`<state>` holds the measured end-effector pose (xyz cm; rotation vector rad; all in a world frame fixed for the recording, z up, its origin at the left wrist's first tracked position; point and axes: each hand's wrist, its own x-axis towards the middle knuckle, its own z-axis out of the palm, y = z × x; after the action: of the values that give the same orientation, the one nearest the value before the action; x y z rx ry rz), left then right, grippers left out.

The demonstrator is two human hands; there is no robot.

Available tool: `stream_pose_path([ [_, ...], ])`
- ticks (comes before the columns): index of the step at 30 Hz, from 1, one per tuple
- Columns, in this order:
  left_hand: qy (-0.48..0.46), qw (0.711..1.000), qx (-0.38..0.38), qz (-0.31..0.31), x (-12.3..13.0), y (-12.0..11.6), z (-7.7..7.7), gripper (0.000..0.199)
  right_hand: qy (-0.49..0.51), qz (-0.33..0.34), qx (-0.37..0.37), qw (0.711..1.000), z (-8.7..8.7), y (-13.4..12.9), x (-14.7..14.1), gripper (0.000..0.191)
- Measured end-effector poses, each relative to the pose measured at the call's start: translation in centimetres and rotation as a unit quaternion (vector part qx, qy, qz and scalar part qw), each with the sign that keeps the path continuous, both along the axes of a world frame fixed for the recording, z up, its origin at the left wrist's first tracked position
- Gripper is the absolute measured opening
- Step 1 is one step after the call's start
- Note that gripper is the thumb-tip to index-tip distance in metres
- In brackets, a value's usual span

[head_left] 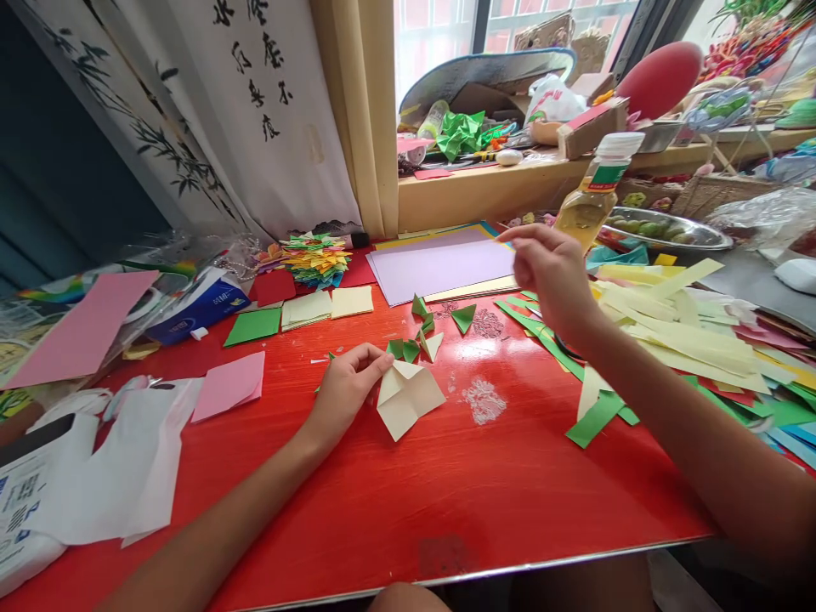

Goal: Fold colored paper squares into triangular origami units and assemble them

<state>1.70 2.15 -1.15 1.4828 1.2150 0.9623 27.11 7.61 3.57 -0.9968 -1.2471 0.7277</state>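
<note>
My left hand (348, 387) pinches the upper left corner of a cream paper square (411, 399), which has crease lines and rests near the middle of the red table. My right hand (548, 276) is raised to the right, in front of a bottle, with its thumb and fingers closed together; a thin tip sticks out at the fingertips, too small to name. Several small folded green paper pieces (464, 319) lie just beyond the cream square, with one folded cream piece (432, 346) among them.
Purple sheets (439, 263) lie at the back. A bottle (586, 204) stands behind my right hand. Paper strips (682, 327) are heaped at right. Cream squares (307, 311), a green square (253, 326) and pink paper (229, 387) lie at left, near a white plastic package (95, 484).
</note>
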Motion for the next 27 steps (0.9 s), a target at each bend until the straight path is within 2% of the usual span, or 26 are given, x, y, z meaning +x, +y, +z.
stream_pose_path([
  [3, 0.0, 1.0, 0.014, -0.006, 0.1, -0.2, 0.3, 0.026, -0.133, 0.12, -0.034, 0.983, -0.2, -3.6, -5.4, 0.016],
  [6, 0.003, 0.999, 0.048, -0.007, 0.1, -0.5, 0.6, 0.025, -0.204, 0.194, -0.077, 0.957, -1.5, -5.6, -8.0, 0.019],
  [9, 0.019, 0.997, 0.077, 0.005, 0.1, -0.7, 0.8, 0.024, -0.188, 0.288, -0.176, 0.922, -2.6, -5.8, -8.3, 0.029],
  [12, 0.044, 0.995, 0.087, 0.007, 0.1, -0.7, 0.6, 0.025, -0.117, 0.353, -0.271, 0.888, -3.0, -5.4, -8.0, 0.033],
  [15, 0.06, 0.996, 0.07, -0.009, 0.1, -0.6, 0.2, 0.026, -0.062, 0.347, -0.313, 0.882, -3.1, -5.2, -7.9, 0.029],
  [19, 0.051, 0.998, 0.03, -0.034, 0.2, -0.5, -0.2, 0.028, -0.034, 0.295, -0.31, 0.903, -3.5, -4.9, -7.9, 0.027],
  [22, 0.047, 0.998, 0.023, -0.03, 0.1, -0.5, -0.2, 0.026, -0.03, 0.29, -0.303, 0.908, -3.8, -4.8, -7.8, 0.027],
  [27, 0.042, 0.999, 0.009, -0.011, 0.1, -0.4, 0.0, 0.024, 0.002, 0.3, -0.319, 0.899, -3.9, -4.9, -7.8, 0.028],
])
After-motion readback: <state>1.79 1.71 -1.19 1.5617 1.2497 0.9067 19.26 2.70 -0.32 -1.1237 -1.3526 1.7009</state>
